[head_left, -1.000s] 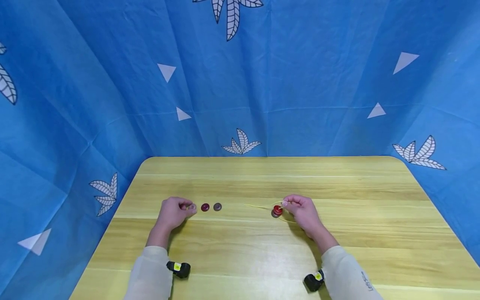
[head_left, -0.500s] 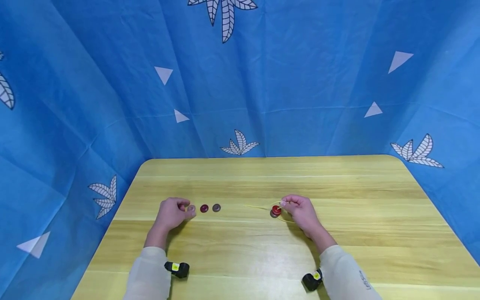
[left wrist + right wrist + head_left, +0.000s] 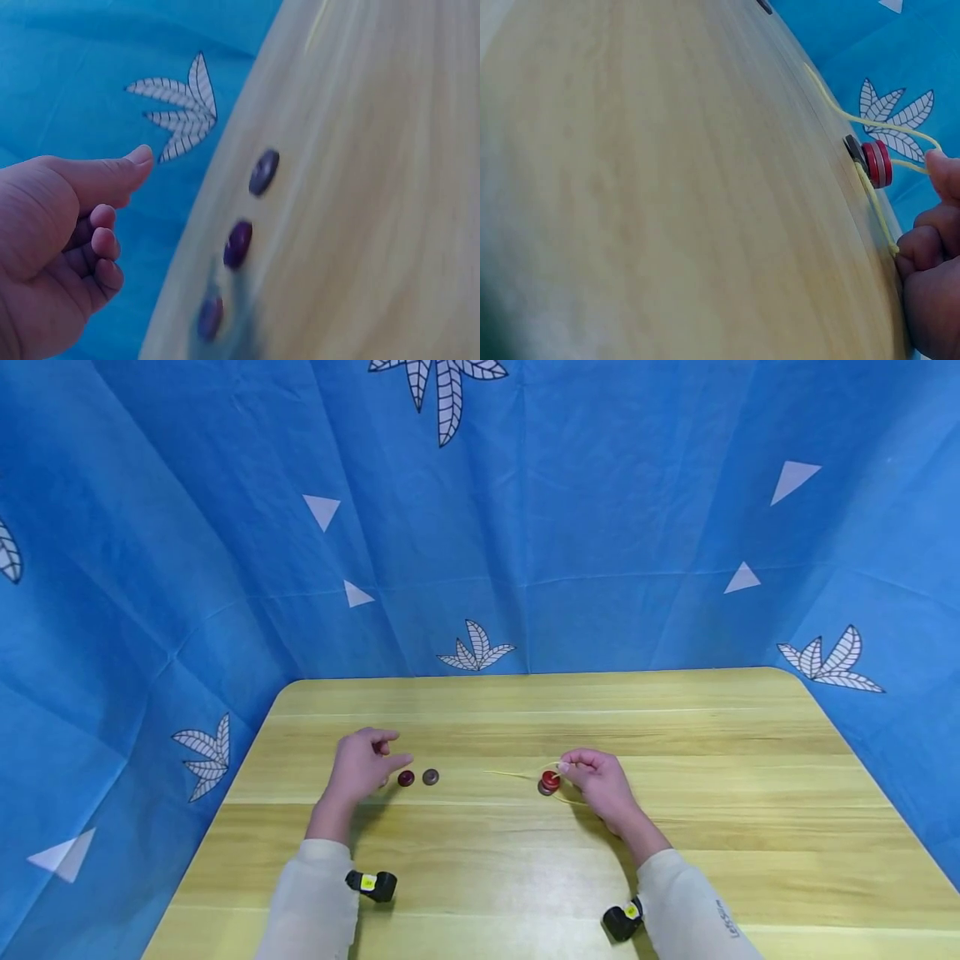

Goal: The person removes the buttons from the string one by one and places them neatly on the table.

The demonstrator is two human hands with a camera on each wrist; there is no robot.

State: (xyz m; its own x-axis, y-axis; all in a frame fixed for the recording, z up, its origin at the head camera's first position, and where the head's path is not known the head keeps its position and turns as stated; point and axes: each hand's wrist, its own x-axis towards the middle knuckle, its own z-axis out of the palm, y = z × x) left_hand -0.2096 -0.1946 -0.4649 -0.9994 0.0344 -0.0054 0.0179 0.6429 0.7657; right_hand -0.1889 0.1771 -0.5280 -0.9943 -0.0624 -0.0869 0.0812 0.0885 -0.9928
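Note:
My left hand (image 3: 362,766) is raised above the left end of a row of buttons, holding nothing, index finger and thumb pointing right. The row has a grey button (image 3: 431,777), a dark red button (image 3: 406,777) and a paler button (image 3: 210,319), which the hand mostly hides in the head view. On the right, my right hand (image 3: 600,781) pinches a thin yellow cord (image 3: 892,127). The cord runs through a small stack of red buttons (image 3: 877,163), which leans on a dark grey button (image 3: 545,788) at the tabletop.
The wooden table (image 3: 480,860) ends at a blue curtain (image 3: 600,527) with white leaf prints. A loose cord end lies on the wood left of the stack. A small black camera (image 3: 372,885) sits at the left wrist, another at the right.
My left hand, earlier with its fingertips at the paler button, has lifted away and shifted slightly right and farther back, its fingers straighter. The right hand and the cord look unchanged.

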